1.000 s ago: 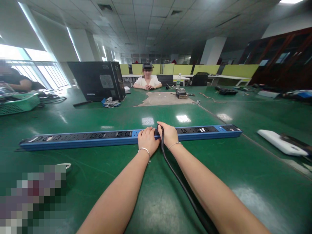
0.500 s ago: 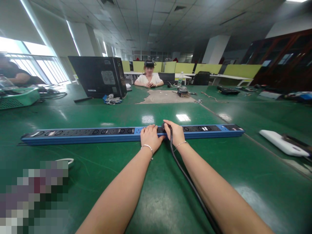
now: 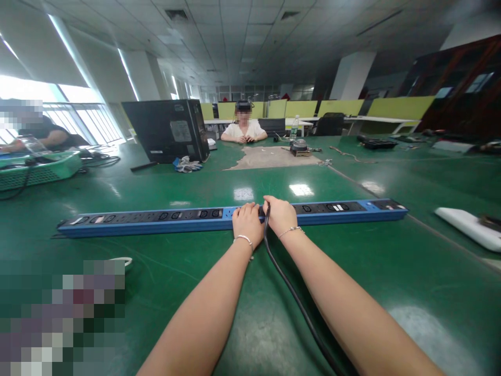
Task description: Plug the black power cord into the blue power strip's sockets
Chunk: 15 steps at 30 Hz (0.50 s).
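Note:
A long blue power strip (image 3: pixel 144 228) with a black socket face lies across the green table in front of me. Near its middle, my left hand (image 3: pixel 247 222) rests over the strip, fingers across the top, gripping it. Right beside it, my right hand (image 3: pixel 281 215) is closed round the plug of a black power cord (image 3: pixel 287 282). The plug is mostly hidden by my fingers, over the sockets; how deep it sits I cannot tell. From there the cord runs down under my right forearm towards me.
A black computer case (image 3: pixel 164 130) stands at the back left, with gloves (image 3: pixel 188 164) before it. A green basket (image 3: pixel 47 169) is far left, a white device (image 3: pixel 467 227) at right. A pixelated object (image 3: pixel 66 313) lies near left. Across the table sits a person (image 3: pixel 243 130); another is at far left.
The view has shifted, so the table's things appear further right. My right hand has turned slightly and closed in beside the left, and the cord's upper end now hangs closer to the left hand.

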Available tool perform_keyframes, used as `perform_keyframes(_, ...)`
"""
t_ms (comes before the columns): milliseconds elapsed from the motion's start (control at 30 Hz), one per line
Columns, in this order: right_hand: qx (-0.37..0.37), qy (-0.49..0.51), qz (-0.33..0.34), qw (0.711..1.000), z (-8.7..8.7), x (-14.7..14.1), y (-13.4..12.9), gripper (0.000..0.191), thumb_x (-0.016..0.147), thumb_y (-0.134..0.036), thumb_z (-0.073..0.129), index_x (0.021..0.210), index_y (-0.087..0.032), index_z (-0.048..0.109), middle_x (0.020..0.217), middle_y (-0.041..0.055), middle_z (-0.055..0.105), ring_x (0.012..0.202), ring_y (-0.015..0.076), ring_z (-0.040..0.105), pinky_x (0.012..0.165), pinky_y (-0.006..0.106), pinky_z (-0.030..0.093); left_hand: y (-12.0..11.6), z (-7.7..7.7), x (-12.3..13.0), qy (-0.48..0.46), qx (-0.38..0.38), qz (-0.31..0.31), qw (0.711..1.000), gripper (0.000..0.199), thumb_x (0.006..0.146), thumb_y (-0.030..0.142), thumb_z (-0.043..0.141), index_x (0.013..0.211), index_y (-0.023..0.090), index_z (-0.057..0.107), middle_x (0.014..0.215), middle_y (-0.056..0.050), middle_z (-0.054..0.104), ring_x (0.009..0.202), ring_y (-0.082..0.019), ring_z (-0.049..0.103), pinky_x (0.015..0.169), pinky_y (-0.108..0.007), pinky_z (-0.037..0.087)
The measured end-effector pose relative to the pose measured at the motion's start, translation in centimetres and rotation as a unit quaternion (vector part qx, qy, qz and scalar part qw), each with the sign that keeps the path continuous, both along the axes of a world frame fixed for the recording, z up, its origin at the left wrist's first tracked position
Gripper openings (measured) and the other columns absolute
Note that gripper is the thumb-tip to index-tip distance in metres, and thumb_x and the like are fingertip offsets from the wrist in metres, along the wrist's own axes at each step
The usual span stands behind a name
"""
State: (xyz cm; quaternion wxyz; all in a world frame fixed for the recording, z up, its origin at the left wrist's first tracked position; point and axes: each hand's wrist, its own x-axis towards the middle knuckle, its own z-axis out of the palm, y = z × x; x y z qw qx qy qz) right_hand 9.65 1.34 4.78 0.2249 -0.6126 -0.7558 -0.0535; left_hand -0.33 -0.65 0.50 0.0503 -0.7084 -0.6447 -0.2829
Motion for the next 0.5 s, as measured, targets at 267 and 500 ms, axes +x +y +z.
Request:
perform_keyframes(267,0.075,-0.023,0.057,0.995,-2.4,-0.2,-0.1,0.036,0.092,-0.021,0.033,0.117,-0.014,0.057,0.114,0.012,0.064,0.108,0.0183,0.058,0.096,0.031,0.04,0.2,-0.3,0.1,0.001,0.003,0.015,1.0,0.039,0.086,0.026,0.039,0.123,0.016,0.048,0.128,-0.009,0.055,0.122,-0.021,0.043,0.105,-0.041,0.026)
perform_keyframes(500,0.109,0.026,0.084,0.99,-4.6,0.6,-0.1,0.038,0.09,-0.018,0.033,0.121,-0.012,0.055,0.121,0.0137,0.06,0.115,0.021,0.054,0.096,0.035,0.043,0.0,-0.3,0.7,-0.015,0.028,-0.006,0.999,0.044,0.092,0.031,0.028,0.136,0.024,0.033,0.129,-0.007,0.055,0.125,-0.019,0.042,0.109,-0.05,0.017)
